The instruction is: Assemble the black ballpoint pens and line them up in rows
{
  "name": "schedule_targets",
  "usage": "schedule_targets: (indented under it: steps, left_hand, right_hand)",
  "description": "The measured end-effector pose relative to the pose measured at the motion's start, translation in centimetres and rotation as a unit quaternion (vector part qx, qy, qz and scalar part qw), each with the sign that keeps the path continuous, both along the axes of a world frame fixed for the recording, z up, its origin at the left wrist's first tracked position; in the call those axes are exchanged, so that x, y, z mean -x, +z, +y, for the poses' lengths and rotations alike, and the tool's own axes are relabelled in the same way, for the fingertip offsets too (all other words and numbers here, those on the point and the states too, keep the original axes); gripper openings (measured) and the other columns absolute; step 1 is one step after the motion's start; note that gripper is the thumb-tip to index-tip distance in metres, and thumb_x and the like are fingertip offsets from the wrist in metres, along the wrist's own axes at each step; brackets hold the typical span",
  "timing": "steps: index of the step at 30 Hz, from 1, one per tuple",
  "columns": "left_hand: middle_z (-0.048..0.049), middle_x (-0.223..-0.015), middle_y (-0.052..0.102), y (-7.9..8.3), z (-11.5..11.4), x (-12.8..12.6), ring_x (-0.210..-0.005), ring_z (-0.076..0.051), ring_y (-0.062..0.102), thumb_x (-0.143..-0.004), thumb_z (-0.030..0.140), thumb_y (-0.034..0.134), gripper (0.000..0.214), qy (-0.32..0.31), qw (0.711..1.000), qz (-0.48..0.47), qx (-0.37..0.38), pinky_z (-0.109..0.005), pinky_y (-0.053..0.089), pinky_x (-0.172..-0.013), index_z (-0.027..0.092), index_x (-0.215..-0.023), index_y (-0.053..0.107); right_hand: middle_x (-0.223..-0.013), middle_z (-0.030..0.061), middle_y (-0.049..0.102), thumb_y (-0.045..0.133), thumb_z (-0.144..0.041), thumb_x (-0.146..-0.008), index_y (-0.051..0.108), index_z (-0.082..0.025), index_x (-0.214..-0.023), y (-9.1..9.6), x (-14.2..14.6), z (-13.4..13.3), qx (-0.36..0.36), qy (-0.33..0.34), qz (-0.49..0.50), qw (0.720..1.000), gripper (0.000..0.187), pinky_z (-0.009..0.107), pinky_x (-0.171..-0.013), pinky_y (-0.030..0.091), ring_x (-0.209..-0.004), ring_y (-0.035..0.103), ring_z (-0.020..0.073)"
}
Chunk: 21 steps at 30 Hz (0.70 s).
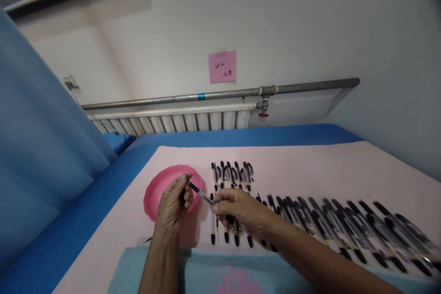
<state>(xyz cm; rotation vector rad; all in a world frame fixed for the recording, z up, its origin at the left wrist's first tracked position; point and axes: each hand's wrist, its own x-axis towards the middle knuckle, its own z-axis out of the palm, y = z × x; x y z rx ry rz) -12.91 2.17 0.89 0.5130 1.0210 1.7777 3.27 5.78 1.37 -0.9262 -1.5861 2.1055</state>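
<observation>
Both my hands hold one slim pen (200,193) with a black end and a clear barrel, tilted down toward the right. My left hand (174,200) pinches its black end, in front of the pink dish (151,193) with a wavy rim. My right hand (237,206) is closed around the lower right end, so that tip is hidden. Beneath the right hand and forearm lie more pens and loose black pen parts, partly covered. Behind the hand is a short row of black-and-clear pen parts (231,174).
Several black-and-clear pens (344,225) spread to the right on the pink mat (310,170). A light blue cloth (203,266) covers the near edge. Behind the blue table surface (241,138) stand a radiator (179,119) and a metal pipe (310,87). A blue curtain (44,147) hangs left.
</observation>
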Motion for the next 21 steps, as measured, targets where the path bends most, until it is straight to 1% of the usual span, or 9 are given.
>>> schedule_targets:
  steps: [2, 6, 9, 10, 12, 14, 16, 19, 21]
  left_hand:
    - [0.0047, -0.052, 0.044, 0.1, 0.0, 0.1, -0.038, -0.002, 0.034, -0.061, 0.029, 0.07, 0.03, 0.005, 1.0, -0.007, -0.005, -0.014, 0.022, -0.031, 0.009, -0.082, 0.063]
    - [0.0045, -0.054, 0.044, 0.2, 0.0, 0.9, -0.04, -0.002, 0.035, -0.062, 0.026, 0.069, 0.025, 0.02, 0.999, -0.039, -0.013, -0.013, 0.023, -0.032, 0.01, -0.079, 0.061]
    - [0.0013, -0.063, 0.051, 0.2, -0.1, 1.7, -0.046, -0.003, 0.041, -0.062, 0.02, 0.068, 0.017, 0.063, 0.995, -0.073, -0.025, -0.013, 0.027, -0.035, 0.011, -0.073, 0.059]
    - [0.0002, -0.066, 0.053, 0.2, -0.2, 1.8, -0.047, -0.003, 0.042, -0.062, 0.018, 0.068, 0.016, 0.064, 0.995, -0.072, -0.022, -0.013, 0.028, -0.035, 0.011, -0.074, 0.059]
    - [-0.0008, -0.068, 0.054, 0.1, -0.3, 1.5, -0.046, -0.003, 0.041, -0.062, 0.019, 0.067, 0.019, 0.025, 0.998, -0.05, -0.006, -0.013, 0.026, -0.034, 0.011, -0.078, 0.06]
    - [0.0006, -0.064, 0.051, 0.0, -0.3, 0.7, -0.043, -0.002, 0.037, -0.065, 0.025, 0.066, 0.025, -0.036, 0.999, -0.023, 0.011, -0.014, 0.024, -0.033, 0.01, -0.084, 0.061]
    - [0.0022, -0.06, 0.047, -0.1, -0.2, -0.1, -0.042, -0.002, 0.035, -0.066, 0.031, 0.066, 0.031, -0.066, 0.998, -0.006, 0.018, -0.014, 0.023, -0.032, 0.01, -0.088, 0.062]
    - [0.0024, -0.057, 0.048, -0.2, 0.0, -0.5, -0.042, -0.003, 0.037, -0.061, 0.031, 0.07, 0.032, -0.047, 0.999, 0.014, 0.019, -0.013, 0.022, -0.032, 0.01, -0.085, 0.063]
    - [0.0022, -0.056, 0.049, -0.1, 0.0, 0.0, -0.041, -0.002, 0.038, -0.059, 0.029, 0.072, 0.03, -0.007, 1.0, 0.009, 0.015, -0.013, 0.022, -0.032, 0.01, -0.08, 0.063]
  right_hand:
    - [-0.051, -0.0055, 0.05, 0.058, -0.02, -0.065, 0.051, -0.017, -0.069, -0.1, 0.0, 0.1, -0.015, -0.018, -0.004, 1.0, 0.009, 0.017, -0.039, 0.029, -0.042, 0.043, 0.0047]
    - [-0.052, -0.004, 0.05, 0.056, -0.024, -0.069, 0.053, -0.016, -0.066, 0.1, -0.1, 0.5, -0.018, -0.005, 0.006, 1.0, 0.009, 0.018, -0.041, 0.03, -0.044, 0.042, 0.0055]
    - [-0.054, -0.0039, 0.049, 0.058, -0.024, -0.069, 0.056, -0.015, -0.067, 0.3, -0.5, 0.9, -0.067, -0.03, -0.005, 0.997, 0.01, 0.018, -0.045, 0.031, -0.049, 0.042, 0.0059]
    - [-0.055, -0.0039, 0.049, 0.058, -0.025, -0.07, 0.056, -0.015, -0.066, 0.3, -0.7, 1.1, -0.078, -0.036, -0.004, 0.996, 0.01, 0.018, -0.046, 0.032, -0.05, 0.043, 0.006]
    - [-0.057, -0.0034, 0.049, 0.057, -0.026, -0.071, 0.056, -0.016, -0.066, 0.2, -0.8, 1.2, -0.086, -0.039, 0.007, 0.996, 0.012, 0.019, -0.047, 0.033, -0.051, 0.043, 0.0065]
    - [-0.058, -0.0029, 0.049, 0.056, -0.027, -0.072, 0.056, -0.016, -0.065, 0.0, -0.7, 1.3, -0.081, -0.029, 0.016, 0.996, 0.012, 0.019, -0.047, 0.033, -0.051, 0.043, 0.0071]
    - [-0.057, -0.0025, 0.05, 0.055, -0.026, -0.072, 0.056, -0.016, -0.065, -0.2, -0.6, 1.2, -0.077, -0.016, 0.016, 0.997, 0.012, 0.02, -0.047, 0.033, -0.051, 0.043, 0.0077]
    - [-0.056, -0.0024, 0.05, 0.053, -0.026, -0.073, 0.057, -0.017, -0.065, -0.3, -0.5, 1.0, -0.098, -0.01, -0.005, 0.995, 0.013, 0.02, -0.048, 0.033, -0.052, 0.043, 0.0083]
    - [-0.057, -0.0026, 0.051, 0.054, -0.025, -0.072, 0.06, -0.017, -0.066, -0.1, -0.9, 1.2, -0.158, -0.003, -0.041, 0.987, 0.012, 0.02, -0.051, 0.033, -0.055, 0.044, 0.0085]
